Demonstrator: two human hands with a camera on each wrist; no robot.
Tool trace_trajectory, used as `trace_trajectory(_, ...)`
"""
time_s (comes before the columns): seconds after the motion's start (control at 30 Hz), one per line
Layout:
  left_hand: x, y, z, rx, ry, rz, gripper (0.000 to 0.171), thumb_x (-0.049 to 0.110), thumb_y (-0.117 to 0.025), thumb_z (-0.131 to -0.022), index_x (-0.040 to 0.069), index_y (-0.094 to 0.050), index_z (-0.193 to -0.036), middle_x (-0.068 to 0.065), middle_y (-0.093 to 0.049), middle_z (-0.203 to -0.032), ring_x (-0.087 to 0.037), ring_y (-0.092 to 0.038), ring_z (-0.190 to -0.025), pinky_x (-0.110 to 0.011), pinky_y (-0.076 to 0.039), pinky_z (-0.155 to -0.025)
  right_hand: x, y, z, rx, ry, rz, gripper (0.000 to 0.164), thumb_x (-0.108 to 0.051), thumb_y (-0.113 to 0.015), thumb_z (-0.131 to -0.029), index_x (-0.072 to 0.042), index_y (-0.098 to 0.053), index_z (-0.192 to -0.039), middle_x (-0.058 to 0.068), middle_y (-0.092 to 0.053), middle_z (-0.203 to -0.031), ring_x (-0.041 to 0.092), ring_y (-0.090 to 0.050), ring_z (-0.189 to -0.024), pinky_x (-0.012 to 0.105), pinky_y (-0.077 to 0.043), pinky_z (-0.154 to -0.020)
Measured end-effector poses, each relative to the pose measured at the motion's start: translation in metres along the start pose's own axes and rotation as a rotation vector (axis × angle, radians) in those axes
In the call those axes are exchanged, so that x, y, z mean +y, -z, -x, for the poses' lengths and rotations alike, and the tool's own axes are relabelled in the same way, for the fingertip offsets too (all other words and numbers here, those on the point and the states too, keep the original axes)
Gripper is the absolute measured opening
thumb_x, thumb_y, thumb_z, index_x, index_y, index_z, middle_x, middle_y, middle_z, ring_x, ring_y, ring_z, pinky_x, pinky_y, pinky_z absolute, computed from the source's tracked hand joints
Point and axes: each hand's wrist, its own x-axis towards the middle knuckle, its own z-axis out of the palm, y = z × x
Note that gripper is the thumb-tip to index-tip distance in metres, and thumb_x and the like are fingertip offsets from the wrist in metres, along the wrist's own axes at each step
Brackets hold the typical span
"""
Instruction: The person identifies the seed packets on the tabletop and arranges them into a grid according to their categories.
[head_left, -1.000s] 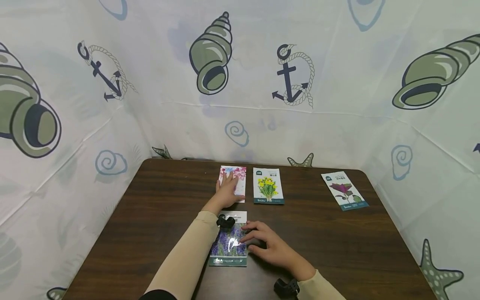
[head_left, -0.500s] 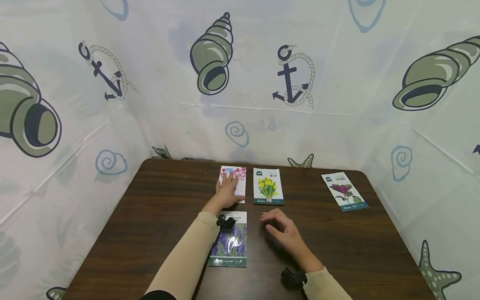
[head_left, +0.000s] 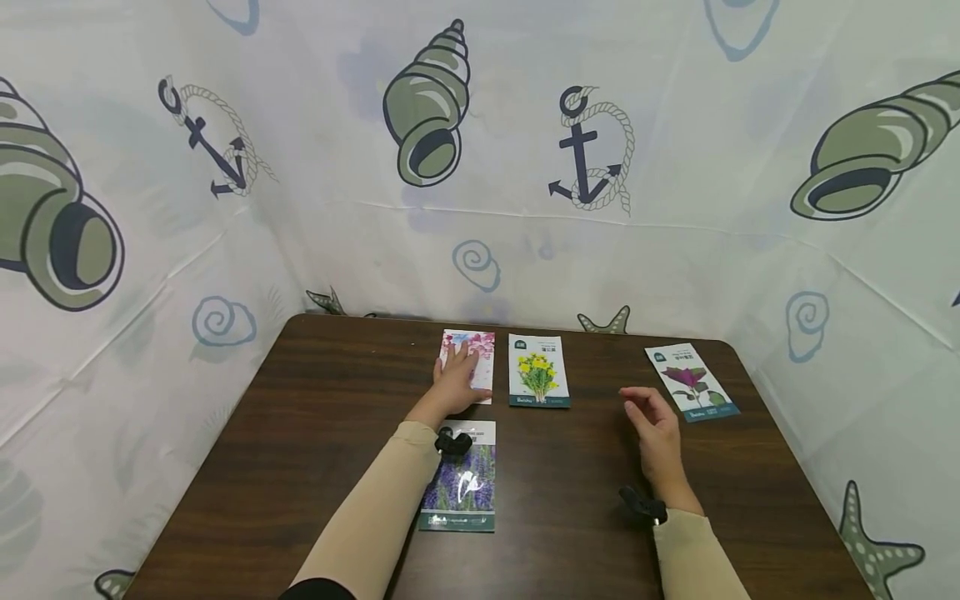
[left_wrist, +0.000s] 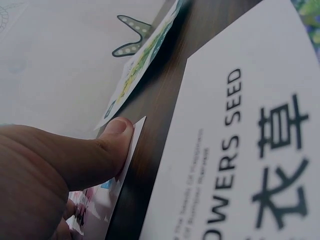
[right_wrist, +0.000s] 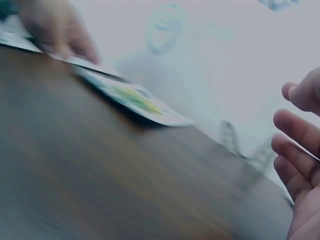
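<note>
Several flower seed packets lie on a dark wooden table. My left hand rests flat on the pink-flower packet at the back; in the left wrist view its thumb presses that packet's edge. A yellow-flower packet lies just right of it. A purple lavender packet lies nearer me, beside my left forearm. My right hand hovers above the table with loosely curled fingers, holding nothing, just left of the red-leaf packet.
A shell-and-anchor patterned cloth walls in the table at the back and on both sides. A black wrist camera sits on my left wrist over the lavender packet's top, another on my right wrist.
My right hand left the lavender packet, lifted, and swept right across the table to just left of the red-leaf packet. My left hand stayed on the pink packet.
</note>
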Motion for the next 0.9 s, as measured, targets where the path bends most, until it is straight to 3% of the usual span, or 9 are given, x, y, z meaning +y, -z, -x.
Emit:
trace_trajectory(0.1, 0.0, 0.0, 0.0, 0.001, -0.002, 0.001, 0.096, 0.037, -0.083, -0.098, 0.008, -0.03, -0.173, -0.02, -0.008, -0.184, -0.043, 0.005, -0.171, -0.069, 0.004, -0.135, 0.003, 0.022, -0.008, 0.14, 0.011, -0.048, 0.03, -0.004, -0.064, -0.109, 0.016, -0.063, -0.131, 0.01, -0.072, -0.123, 0.018, -0.064, -0.118, 0.018, -0.051, -0.101)
trace_trajectory(0.27, -0.001, -0.001, -0.001, -0.002, -0.002, 0.023, 0.097, 0.035, -0.083, -0.098, 0.006, -0.028, -0.173, -0.02, -0.006, -0.184, -0.043, 0.008, -0.171, -0.068, 0.007, -0.135, 0.006, 0.055, -0.018, 0.373, 0.015, -0.104, 0.03, 0.0, -0.063, -0.108, 0.018, -0.063, -0.133, 0.005, -0.072, -0.119, 0.016, -0.064, -0.114, 0.018, -0.05, -0.098)
trace_trajectory(0.4, -0.003, -0.003, -0.002, -0.005, -0.002, 0.051, 0.098, 0.032, -0.084, -0.097, 0.006, -0.028, -0.173, -0.02, -0.004, -0.184, -0.042, 0.011, -0.171, -0.067, 0.01, -0.134, 0.004, 0.077, -0.019, 0.483, -0.043, -0.097, 0.033, 0.001, -0.063, -0.107, 0.012, -0.064, -0.138, 0.005, -0.069, -0.124, 0.017, -0.061, -0.117, 0.014, -0.05, -0.095)
trace_trajectory(0.53, -0.006, -0.006, -0.005, 0.001, -0.005, 0.053, 0.099, 0.034, -0.085, -0.097, 0.006, -0.028, -0.173, -0.021, -0.004, -0.184, -0.042, 0.011, -0.171, -0.067, 0.011, -0.134, -0.002, 0.093, -0.017, 0.466, -0.17, 0.056, 0.041, -0.009, -0.059, -0.111, 0.0, -0.059, -0.152, 0.009, -0.062, -0.146, 0.018, -0.054, -0.132, 0.01, -0.045, -0.102)
trace_trajectory(0.6, -0.008, -0.008, -0.007, -0.004, -0.003, 0.042, 0.1, 0.035, -0.084, -0.097, 0.007, -0.027, -0.174, -0.02, -0.003, -0.184, -0.042, 0.012, -0.171, -0.067, 0.012, -0.134, -0.003, 0.097, -0.017, 0.428, -0.253, 0.159, 0.046, -0.016, -0.058, -0.113, -0.007, -0.056, -0.158, 0.012, -0.056, -0.156, 0.02, -0.049, -0.14, 0.014, -0.042, -0.11)
trace_trajectory(0.73, -0.011, -0.01, -0.009, -0.01, -0.002, 0.03, 0.101, 0.037, -0.084, -0.097, 0.008, -0.025, -0.174, -0.018, -0.002, -0.184, -0.041, 0.014, -0.171, -0.066, 0.012, -0.134, -0.004, 0.099, -0.018, 0.327, -0.369, 0.314, 0.052, -0.026, -0.056, -0.114, -0.01, -0.05, -0.164, 0.016, -0.044, -0.171, 0.028, -0.039, -0.157, 0.036, -0.034, -0.131)
trace_trajectory(0.8, -0.011, -0.009, -0.009, -0.01, -0.001, 0.033, 0.101, 0.037, -0.084, -0.097, 0.008, -0.025, -0.174, -0.017, -0.002, -0.184, -0.04, 0.014, -0.171, -0.066, 0.012, -0.134, -0.004, 0.098, -0.019, 0.28, -0.385, 0.369, 0.053, -0.027, -0.056, -0.115, -0.009, -0.05, -0.164, 0.019, -0.04, -0.173, 0.035, -0.034, -0.163, 0.049, -0.028, -0.135)
trace_trajectory(0.9, -0.009, -0.007, -0.007, -0.006, -0.002, 0.043, 0.1, 0.035, -0.084, -0.097, 0.007, -0.026, -0.174, -0.019, -0.003, -0.184, -0.041, 0.013, -0.171, -0.067, 0.013, -0.134, -0.005, 0.097, -0.021, 0.223, -0.368, 0.453, 0.052, -0.025, -0.057, -0.114, -0.005, -0.051, -0.161, 0.024, -0.036, -0.173, 0.043, -0.028, -0.165, 0.059, -0.022, -0.135)
